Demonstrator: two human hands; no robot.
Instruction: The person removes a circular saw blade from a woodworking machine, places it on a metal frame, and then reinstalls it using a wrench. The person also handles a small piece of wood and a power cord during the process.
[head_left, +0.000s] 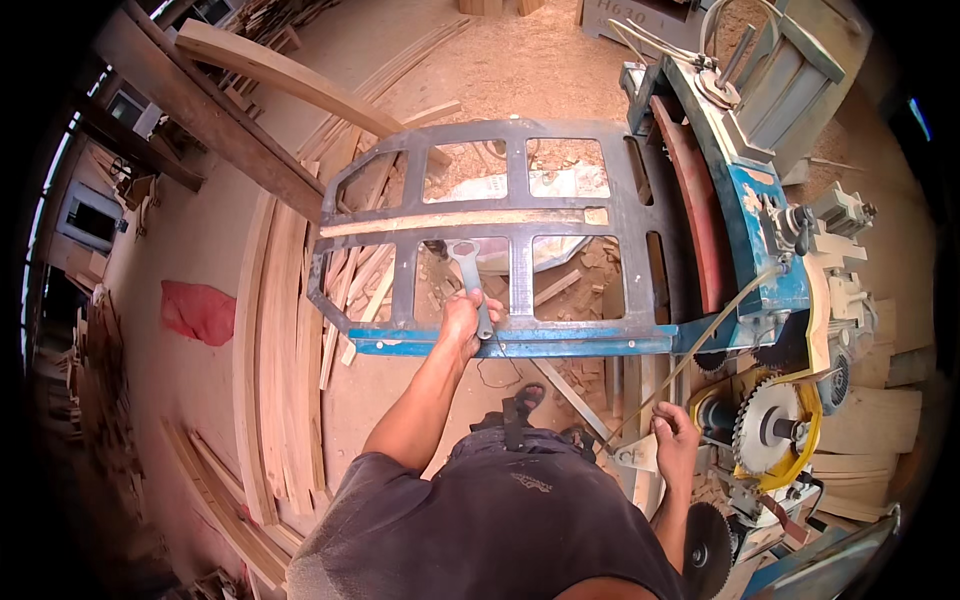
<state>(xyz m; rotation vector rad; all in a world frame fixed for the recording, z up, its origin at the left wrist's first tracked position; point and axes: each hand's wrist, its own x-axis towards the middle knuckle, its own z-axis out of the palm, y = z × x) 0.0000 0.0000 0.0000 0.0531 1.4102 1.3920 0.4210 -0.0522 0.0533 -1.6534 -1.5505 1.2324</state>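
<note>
My left hand (464,318) is closed round the handle of a grey metal wrench (466,265), its ring-shaped head pointing away from me. Hand and wrench are over the near edge of a dark slotted metal table frame (520,275) with a blue front rail (590,342). My right hand (677,440) is lower, at the right, with its fingers curled. Beside its fingertips is a pale triangular plate (636,457); whether they grip it I cannot make out. Just right of that hand stands a toothed circular saw blade (762,428) on a spindle, partly ringed by a yellow guard (812,440).
A blue machine body (765,240) with a red bar (695,200) and motors rises at the right. Long timber boards (275,370) lie at the left, near a red cloth or sack (199,312). A dark round blade (706,550) is low at the right. Wood scraps litter the floor.
</note>
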